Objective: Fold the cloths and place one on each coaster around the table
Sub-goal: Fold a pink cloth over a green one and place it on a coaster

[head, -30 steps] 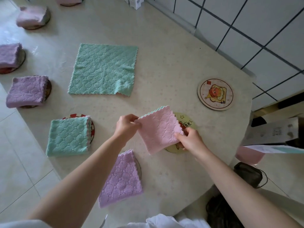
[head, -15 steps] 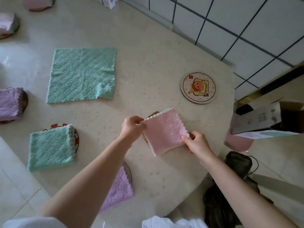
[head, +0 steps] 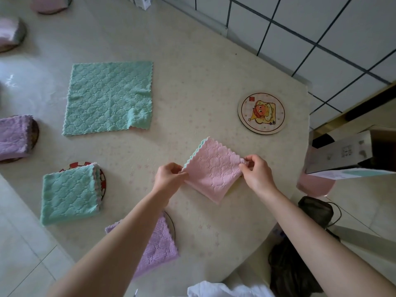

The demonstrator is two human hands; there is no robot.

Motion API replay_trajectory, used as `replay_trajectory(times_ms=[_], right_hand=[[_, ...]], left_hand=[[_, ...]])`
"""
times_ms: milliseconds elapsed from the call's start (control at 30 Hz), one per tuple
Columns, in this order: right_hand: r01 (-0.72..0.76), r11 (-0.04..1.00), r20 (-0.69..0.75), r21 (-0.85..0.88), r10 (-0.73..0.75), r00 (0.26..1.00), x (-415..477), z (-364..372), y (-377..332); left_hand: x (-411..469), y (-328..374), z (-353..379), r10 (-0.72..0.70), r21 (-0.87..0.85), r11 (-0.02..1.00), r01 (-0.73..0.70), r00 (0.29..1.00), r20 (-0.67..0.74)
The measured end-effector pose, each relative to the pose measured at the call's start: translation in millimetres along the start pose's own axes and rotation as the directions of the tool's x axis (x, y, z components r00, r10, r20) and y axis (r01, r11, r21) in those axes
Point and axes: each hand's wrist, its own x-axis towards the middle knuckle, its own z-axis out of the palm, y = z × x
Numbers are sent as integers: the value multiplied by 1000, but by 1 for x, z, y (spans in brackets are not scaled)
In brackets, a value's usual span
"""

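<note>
A folded pink cloth (head: 212, 170) with a green scalloped edge lies near the table's front right. My left hand (head: 170, 175) pinches its left corner and my right hand (head: 256, 170) pinches its right corner. The cloth covers a coaster, hidden underneath. A bare round coaster (head: 261, 113) with an orange cartoon figure sits beyond it to the right. An unfolded green cloth (head: 109, 97) lies flat at centre left. Folded cloths rest on coasters: green (head: 68, 195), purple (head: 157, 247) under my left forearm, purple (head: 14, 136) at the left edge.
The cream table (head: 192, 61) ends at a tiled wall on the right. More folded pink cloths on coasters (head: 8, 33) sit at the far left. A cardboard box (head: 347, 153), a pink stool (head: 315, 185) and a dark bag (head: 317, 213) stand beyond the right edge.
Both hands have lowered the pink cloth onto the coaster it hovered over, and the right hand has shifted up to the cloth's right corner. My view has swung rightward.
</note>
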Motion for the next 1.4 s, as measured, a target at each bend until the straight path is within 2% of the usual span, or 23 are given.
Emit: replay_trajectory(times_ms=[233,433,567,833,1000,1233,1400], right_hand=[[-32,999,2,-24,32,999,12,4,-8],[-64,997,-1,-52,64,998,14,3,-5],[-82,996,16,-47,83,996,14,1,-5],[-178,981,13,77,178,984,-1,1,5],[-215,964,-57,154,226,972,-13,3,4],[-319,893,-152,316,380,913,-39,19,13],[-377,834,-157,403,468,869,-54,38,19]], left_hand=[[1,-8,-2,-10,-29,1000,10,1000,2],[1,-10,-3,10,36,999,-10,1000,2],[0,-8,-4,9,21,1000,-9,1000,-17],[5,8,-11,56,-14,998,-56,998,-12],[14,18,-17,113,9,993,-114,993,44],[31,39,-17,264,72,958,-276,953,147],[48,43,-13,274,139,942,-305,939,206]])
